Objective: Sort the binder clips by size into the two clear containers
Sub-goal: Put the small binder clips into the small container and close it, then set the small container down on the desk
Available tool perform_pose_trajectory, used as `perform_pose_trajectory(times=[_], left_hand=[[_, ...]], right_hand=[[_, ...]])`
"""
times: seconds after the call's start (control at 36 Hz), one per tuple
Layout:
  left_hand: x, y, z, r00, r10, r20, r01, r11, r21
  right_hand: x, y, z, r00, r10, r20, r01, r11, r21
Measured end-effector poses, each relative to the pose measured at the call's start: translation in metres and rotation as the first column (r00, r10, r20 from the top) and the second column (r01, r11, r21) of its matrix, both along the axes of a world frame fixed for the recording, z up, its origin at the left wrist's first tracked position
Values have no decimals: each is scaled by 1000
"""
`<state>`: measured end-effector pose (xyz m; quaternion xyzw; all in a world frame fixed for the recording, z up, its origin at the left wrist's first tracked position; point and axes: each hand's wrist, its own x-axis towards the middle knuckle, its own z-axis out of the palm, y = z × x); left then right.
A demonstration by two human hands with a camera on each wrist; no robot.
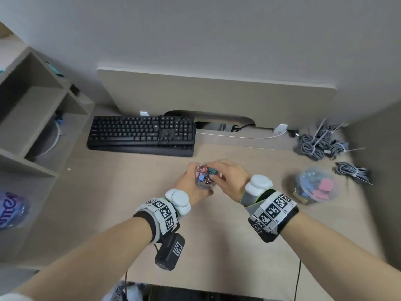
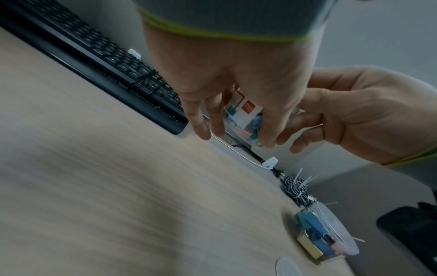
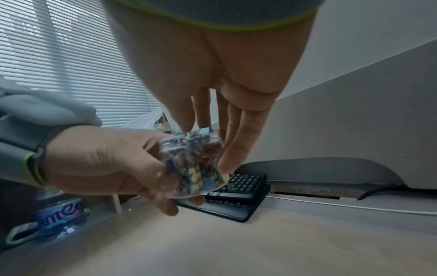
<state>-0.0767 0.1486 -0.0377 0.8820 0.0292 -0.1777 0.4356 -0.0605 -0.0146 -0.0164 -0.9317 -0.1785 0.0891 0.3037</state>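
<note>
Head view: my left hand [image 1: 191,183] grips the small clear container [image 1: 205,177], full of small clips, above the table [image 1: 130,203]; right hand [image 1: 230,177] fingers curl over its top, and the big-clip container [image 1: 314,185] stands apart, so sorting looks approx. done, I judge. Left wrist view: the held container [image 2: 246,119] is mostly hidden by my fingers [image 2: 267,128]. Right wrist view: it [image 3: 191,164] is tilted, long axis leaning, mouth towards my right fingers [image 3: 236,145].

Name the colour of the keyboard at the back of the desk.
Black. The keyboard shows best in the head view, lying behind both hands.
</note>
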Motion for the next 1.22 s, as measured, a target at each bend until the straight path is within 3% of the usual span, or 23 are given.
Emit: perform_pose_trajectory(times=[0.22,0.33,0.44,0.5,0.61,0.69,0.81,0.89,1.08,1.22], left_hand=[[11,-17,-6,994,-111,16,112,993,-22],[14,-27,-11,987,-159,9,159,987,9],[18,-33,-17,982,-185,41,185,983,17],[20,-39,-21,980,-199,32,198,980,28],[22,-47,-28,974,-226,5,226,973,48],[24,-55,-34,970,-243,-14,243,966,83],[26,-64,-41,968,-248,-34,250,963,104],[27,-67,-43,971,-235,-45,238,964,117],[27,-69,-47,972,-228,-59,233,966,113],[25,-66,-45,973,-223,-51,228,966,119]], right_hand=[[2,-17,0,976,-211,-52,211,977,0],[-2,-27,-2,976,-208,-72,208,978,-7],[0,-55,-4,912,-400,-96,409,906,111],[-2,-78,-15,893,-438,-100,443,896,38],[-18,-121,-52,861,-489,-141,444,857,-263],[-31,-142,-74,836,-503,-217,357,800,-482],[-46,-148,-97,786,-519,-336,238,755,-611],[-54,-145,-109,800,-494,-340,162,724,-671],[-54,-138,-117,800,-501,-330,161,710,-686],[-49,-136,-98,782,-559,-276,379,778,-502]])
